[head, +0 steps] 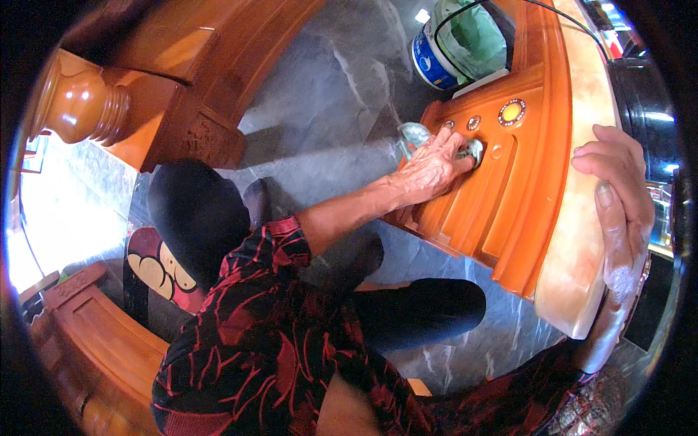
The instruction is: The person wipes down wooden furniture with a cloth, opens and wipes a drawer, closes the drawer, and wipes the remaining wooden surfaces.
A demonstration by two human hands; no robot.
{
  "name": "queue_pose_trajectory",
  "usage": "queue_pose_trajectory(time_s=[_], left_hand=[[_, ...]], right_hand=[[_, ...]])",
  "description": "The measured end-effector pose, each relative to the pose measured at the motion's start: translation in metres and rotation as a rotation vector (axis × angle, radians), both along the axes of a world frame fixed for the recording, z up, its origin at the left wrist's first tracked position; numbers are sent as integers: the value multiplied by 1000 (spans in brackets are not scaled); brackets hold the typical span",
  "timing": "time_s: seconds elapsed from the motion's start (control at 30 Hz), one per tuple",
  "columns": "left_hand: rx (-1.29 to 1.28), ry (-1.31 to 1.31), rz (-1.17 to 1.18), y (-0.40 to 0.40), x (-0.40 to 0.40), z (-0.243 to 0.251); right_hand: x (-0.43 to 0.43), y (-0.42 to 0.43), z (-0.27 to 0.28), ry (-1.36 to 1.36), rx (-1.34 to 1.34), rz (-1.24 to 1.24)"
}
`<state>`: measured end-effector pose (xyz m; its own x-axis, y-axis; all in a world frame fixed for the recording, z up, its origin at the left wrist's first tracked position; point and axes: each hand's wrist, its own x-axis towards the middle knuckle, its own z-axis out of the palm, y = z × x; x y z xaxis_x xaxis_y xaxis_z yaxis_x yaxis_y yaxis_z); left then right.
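Note:
My left hand (436,166) presses a pale green cloth (475,152) against the orange-brown wooden side panel (504,185) of a piece of furniture. Part of the cloth sticks out past the fingers on the left; the rest is hidden under them. Just above the hand the panel carries round ornaments, the largest with a yellow centre (512,113) and a studded ring. Vertical raised mouldings run below them. Over on the right, my right hand (616,180) rests on the edge of the pale stone-like top (586,109), its fingers slightly curled and holding nothing visible.
A blue and white bucket (436,62) with a green bag liner (477,43) stands beyond the panel, a black tube (463,10) crossing above it. Carved wooden furniture (210,128) is at left. A cartoon-patterned seat (163,267) is near my leg. Grey marbled floor (316,109) lies between.

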<state>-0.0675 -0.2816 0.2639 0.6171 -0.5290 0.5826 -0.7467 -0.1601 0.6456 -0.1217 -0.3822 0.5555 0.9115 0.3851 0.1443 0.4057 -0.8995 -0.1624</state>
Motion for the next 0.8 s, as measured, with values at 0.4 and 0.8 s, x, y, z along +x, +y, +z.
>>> queue_pose_trajectory(time_s=[0.4, 0.8], left_hand=[[107, 96, -342, 56, -60, 20], [-35, 400, -756, 56, -101, -5]], right_hand=[[-6, -2, 7, 4, -26, -16], [-4, -7, 5, 32, -23, 8]])
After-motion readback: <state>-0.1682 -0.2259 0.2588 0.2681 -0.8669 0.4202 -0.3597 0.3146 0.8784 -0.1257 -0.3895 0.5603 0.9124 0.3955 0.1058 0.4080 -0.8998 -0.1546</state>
